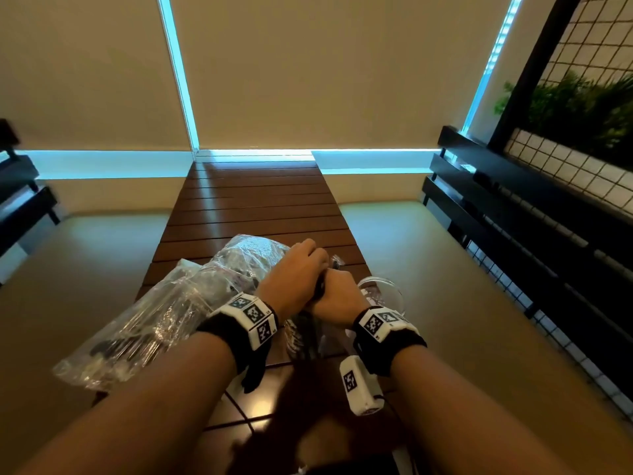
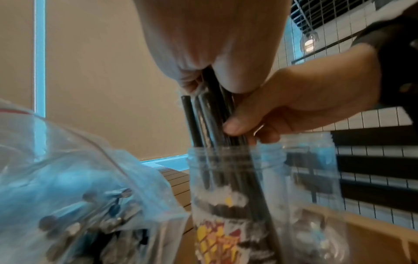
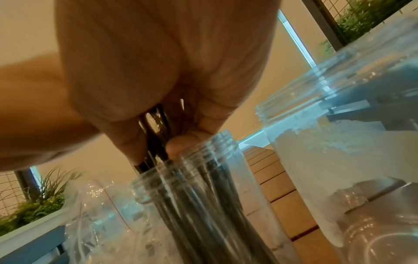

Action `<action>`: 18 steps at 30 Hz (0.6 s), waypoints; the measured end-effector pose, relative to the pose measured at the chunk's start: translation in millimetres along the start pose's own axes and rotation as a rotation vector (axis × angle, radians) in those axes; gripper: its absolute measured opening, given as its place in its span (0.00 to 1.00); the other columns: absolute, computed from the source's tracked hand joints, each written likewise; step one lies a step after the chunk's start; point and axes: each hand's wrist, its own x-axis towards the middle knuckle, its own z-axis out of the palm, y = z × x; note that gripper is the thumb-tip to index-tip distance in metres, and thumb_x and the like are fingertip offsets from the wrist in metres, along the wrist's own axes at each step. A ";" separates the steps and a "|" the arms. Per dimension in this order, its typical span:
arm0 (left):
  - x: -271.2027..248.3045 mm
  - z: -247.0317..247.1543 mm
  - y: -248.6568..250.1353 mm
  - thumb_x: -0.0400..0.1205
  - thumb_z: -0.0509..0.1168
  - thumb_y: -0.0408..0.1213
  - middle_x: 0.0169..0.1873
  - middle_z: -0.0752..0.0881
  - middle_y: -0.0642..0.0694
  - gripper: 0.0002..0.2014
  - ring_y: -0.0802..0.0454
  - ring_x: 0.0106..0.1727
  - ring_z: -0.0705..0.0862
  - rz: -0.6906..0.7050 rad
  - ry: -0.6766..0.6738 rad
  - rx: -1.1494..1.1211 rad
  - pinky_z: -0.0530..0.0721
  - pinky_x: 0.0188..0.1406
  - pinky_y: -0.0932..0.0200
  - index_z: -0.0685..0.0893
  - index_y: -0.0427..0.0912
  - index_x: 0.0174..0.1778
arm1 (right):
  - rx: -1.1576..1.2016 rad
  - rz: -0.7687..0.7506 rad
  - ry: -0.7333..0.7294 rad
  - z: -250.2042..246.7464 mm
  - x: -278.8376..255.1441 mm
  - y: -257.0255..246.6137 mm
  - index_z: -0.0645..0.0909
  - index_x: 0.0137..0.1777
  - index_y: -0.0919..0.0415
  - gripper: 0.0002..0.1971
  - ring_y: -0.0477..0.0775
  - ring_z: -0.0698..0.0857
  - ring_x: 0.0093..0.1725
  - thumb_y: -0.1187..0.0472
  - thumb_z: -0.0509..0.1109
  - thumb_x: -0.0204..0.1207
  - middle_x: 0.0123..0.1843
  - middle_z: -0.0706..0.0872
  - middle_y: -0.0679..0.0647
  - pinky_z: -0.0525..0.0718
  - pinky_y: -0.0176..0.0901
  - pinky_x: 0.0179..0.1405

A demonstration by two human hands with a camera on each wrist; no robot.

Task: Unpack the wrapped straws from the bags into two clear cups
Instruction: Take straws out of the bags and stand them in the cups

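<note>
Black straws (image 2: 211, 114) stand upright in cup (image 2: 226, 205).

Straws (image 2: 210, 125) stand in 1 cup (image 2: 226, 196), bag (image 1: 154, 317) left.

I see both forearms bare to the wrist. My left wrist carries a black fabric band (image 1: 236, 332) topped by a white block (image 1: 255, 315) printed with black-and-white square fiducial tags on its faces; a black strap tail (image 1: 254, 373) hangs from the band. My right wrist wears a matching black band (image 1: 397, 347) with its own white tagged block (image 1: 380, 320). Below it hangs a white rounded module (image 1: 358, 385) bearing one more square tag, with a thin dark cable (image 1: 385, 401) at its lower end.
</note>
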 end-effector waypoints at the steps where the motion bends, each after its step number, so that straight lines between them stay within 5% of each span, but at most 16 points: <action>1: -1.4 1.5 -0.9 0.84 0.58 0.34 0.48 0.78 0.44 0.07 0.48 0.47 0.76 0.013 0.035 0.007 0.81 0.49 0.49 0.82 0.39 0.51 | 0.020 0.030 0.003 -0.5 -0.5 2.3 0.84 0.36 0.60 0.06 0.50 0.83 0.31 0.58 0.77 0.67 0.35 0.88 0.56 0.81 0.40 0.31; 4: -10.1 4.1 -0.7 0.80 0.59 0.33 0.48 0.79 0.45 0.07 0.47 0.47 0.76 0.022 0.040 0.098 0.77 0.51 0.50 0.80 0.41 0.50 | 0.013 0.051 -0.011 -1.0 -2.3 8.0 0.83 0.37 0.60 0.04 0.51 0.81 0.33 0.61 0.75 0.67 0.37 0.88 0.55 0.76 0.39 0.34; 8: -30.4 16.9 -1.8 0.76 0.50 0.44 0.58 0.80 0.50 0.27 0.48 0.60 0.76 -0.031 -0.056 0.148 0.70 0.61 0.47 0.74 0.45 0.71 | -0.007 0.060 0.041 0.9 -2.1 13.0 0.86 0.42 0.65 0.05 0.55 0.84 0.37 0.67 0.70 0.67 0.38 0.88 0.56 0.80 0.36 0.37; 13: -37.0 3.1 -0.3 0.82 0.50 0.48 0.68 0.75 0.48 0.30 0.48 0.69 0.73 -0.031 -0.035 0.109 0.66 0.70 0.45 0.63 0.46 0.82 | -0.030 0.008 0.100 3.7 -1.4 9.4 0.88 0.50 0.61 0.11 0.55 0.87 0.44 0.65 0.69 0.69 0.45 0.91 0.56 0.84 0.42 0.47; 18: -28.4 -55.3 -12.7 0.72 0.60 0.40 0.66 0.74 0.50 0.30 0.52 0.64 0.75 -0.153 0.185 -0.230 0.75 0.64 0.49 0.73 0.51 0.74 | 0.058 -0.057 0.476 0.2 5.7 -4.1 0.78 0.40 0.56 0.05 0.45 0.78 0.34 0.66 0.69 0.68 0.35 0.81 0.46 0.76 0.35 0.33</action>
